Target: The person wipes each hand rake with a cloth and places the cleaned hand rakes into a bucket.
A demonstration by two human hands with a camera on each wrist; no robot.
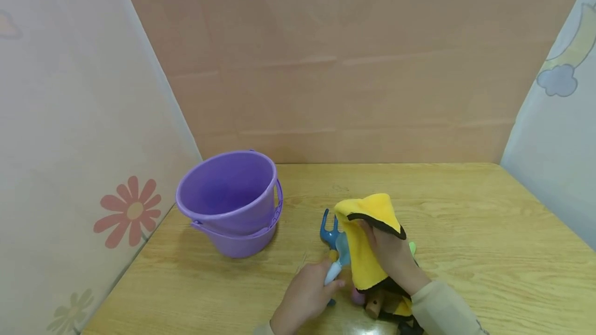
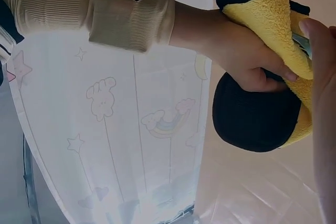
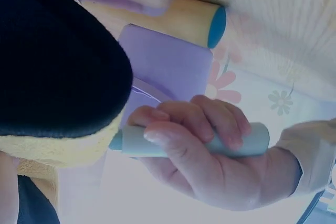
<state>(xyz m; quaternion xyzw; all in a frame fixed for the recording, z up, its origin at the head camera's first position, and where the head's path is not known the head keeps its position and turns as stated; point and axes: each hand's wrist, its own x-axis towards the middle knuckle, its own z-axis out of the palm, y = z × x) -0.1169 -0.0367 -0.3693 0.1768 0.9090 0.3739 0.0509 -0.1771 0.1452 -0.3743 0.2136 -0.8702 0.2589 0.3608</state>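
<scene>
My left hand (image 1: pixel 303 291) grips the pale handle (image 3: pixel 252 140) of a small hand trowel with a blue blade (image 1: pixel 342 248). In the right wrist view its fingers curl round that handle. A yellow cloth (image 1: pixel 365 257) with a dark edge is held in my right hand (image 1: pixel 396 255), bunched against the trowel's blade. The left wrist view shows the cloth's dark side (image 2: pixel 257 114) hanging below the right hand; the blade is mostly hidden there. Just beyond the trowel, a blue hand fork (image 1: pixel 329 232) lies on the table.
A purple bucket (image 1: pixel 233 229) with its handle down stands at the left. Under and beside the right forearm lie a wooden handle (image 1: pixel 374 305), a pink object (image 1: pixel 357 296) and a green tip (image 1: pixel 412 248), partly covered. Printed curtains (image 1: pixel 93 118) flank the wooden table (image 1: pixel 479 242).
</scene>
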